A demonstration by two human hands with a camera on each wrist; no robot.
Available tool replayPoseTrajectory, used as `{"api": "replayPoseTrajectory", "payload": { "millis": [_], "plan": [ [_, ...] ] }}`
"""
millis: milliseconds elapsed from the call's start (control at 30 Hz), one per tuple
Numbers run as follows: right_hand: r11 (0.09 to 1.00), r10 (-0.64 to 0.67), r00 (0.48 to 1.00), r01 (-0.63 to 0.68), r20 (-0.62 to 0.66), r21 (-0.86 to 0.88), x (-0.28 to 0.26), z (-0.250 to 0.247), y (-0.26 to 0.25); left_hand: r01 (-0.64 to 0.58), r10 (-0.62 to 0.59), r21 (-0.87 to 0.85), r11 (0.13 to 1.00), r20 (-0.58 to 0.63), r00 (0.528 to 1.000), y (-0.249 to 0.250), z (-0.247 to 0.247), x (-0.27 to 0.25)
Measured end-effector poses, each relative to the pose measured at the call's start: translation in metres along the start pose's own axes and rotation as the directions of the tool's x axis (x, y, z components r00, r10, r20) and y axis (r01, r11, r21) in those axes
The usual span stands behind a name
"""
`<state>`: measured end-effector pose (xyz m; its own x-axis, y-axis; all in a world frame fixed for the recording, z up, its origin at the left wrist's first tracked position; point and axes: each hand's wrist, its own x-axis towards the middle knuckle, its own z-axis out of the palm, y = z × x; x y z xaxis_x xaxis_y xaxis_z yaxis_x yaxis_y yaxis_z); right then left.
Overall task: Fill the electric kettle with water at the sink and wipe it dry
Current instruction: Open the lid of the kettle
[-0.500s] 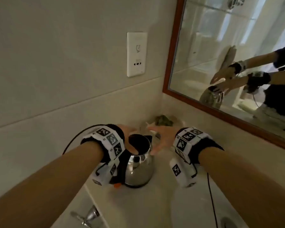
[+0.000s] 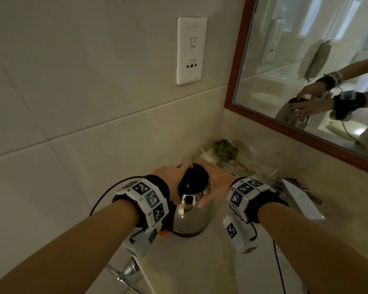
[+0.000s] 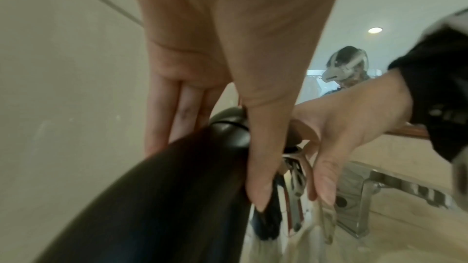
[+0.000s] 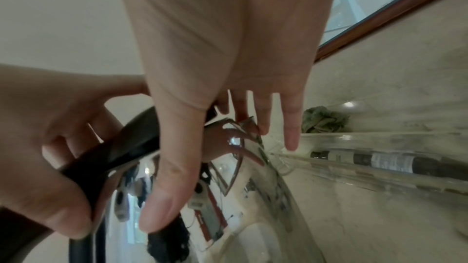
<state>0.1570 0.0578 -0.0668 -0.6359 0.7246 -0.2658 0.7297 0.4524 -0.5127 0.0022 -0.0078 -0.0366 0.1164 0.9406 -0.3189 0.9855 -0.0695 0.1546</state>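
Observation:
The steel kettle [image 2: 191, 217] stands on the stone counter [image 2: 189, 262] in the corner, with its black domed lid [image 2: 192, 181] down. My left hand [image 2: 172, 177] grips the lid's left edge, where the black handle [image 3: 152, 197] joins. Its thumb [image 3: 260, 187] lies on the near side and its fingers [image 3: 174, 119] on the far side. My right hand [image 2: 212, 181] rests flat against the lid's right side with its fingers [image 4: 291, 127] straight and spread. The right thumb [image 4: 162, 207] presses on the steel body. The mirror reflects both hands on the kettle's top.
A chrome tap [image 2: 128, 270] sits at the lower left by the basin. A wall socket [image 2: 191, 50] is above the kettle and a framed mirror [image 2: 306, 71] to the right. A crumpled green cloth [image 2: 225, 148], a clear tray with small bottles [image 4: 380, 161] and a white box [image 2: 300, 198] crowd the back corner.
The kettle's mouth stood open before and the black lid now covers it. Both hands have closed in onto the kettle's top.

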Motion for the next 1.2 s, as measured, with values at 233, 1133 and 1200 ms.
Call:
{"api": "replayPoseTrajectory", "payload": {
  "millis": [233,1133,1200],
  "plan": [
    [0.996,0.085,0.992,-0.082,-0.096,0.036,-0.013,0.006,0.000,-0.042,-0.024,-0.266,0.963,-0.242,0.970,-0.001,0.012,-0.016],
    [0.845,0.520,0.853,-0.504,-0.051,0.180,-0.257,0.001,0.089,-0.382,0.335,-0.644,0.663,-0.202,0.920,0.171,0.077,-0.030],
    [0.803,0.576,0.818,-0.566,0.001,0.185,-0.258,0.011,0.106,-0.350,0.339,-0.674,0.651,-0.155,0.928,0.179,0.098,-0.019]
  ]
}}
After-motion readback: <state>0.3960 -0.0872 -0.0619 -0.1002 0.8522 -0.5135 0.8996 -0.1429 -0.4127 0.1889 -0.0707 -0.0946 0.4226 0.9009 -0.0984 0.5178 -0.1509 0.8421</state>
